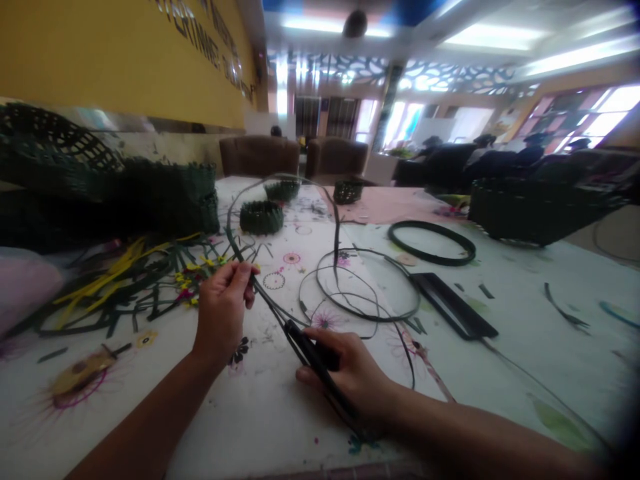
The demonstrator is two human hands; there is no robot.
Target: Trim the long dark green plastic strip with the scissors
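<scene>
My left hand [225,303] is closed in a pinch on a dark green strip [235,243], which bends up and over in a large loop above the table. Below that pinch, strip ends run down to the tip of a long black stapler-like tool [320,370]. My right hand [347,373] is wrapped around this tool, thumb below and fingers on top. Whether its jaws touch the strip I cannot tell. Thin strip coils [367,320] lie on the table just beyond my right hand.
Small green woven baskets [261,218] stand ahead, with larger ones at left and a big basket [535,210] at right. Cut green and yellow strips [120,273] are heaped at left. A dark ring [433,260] and a black rectangular frame with a cord [455,307] lie at right.
</scene>
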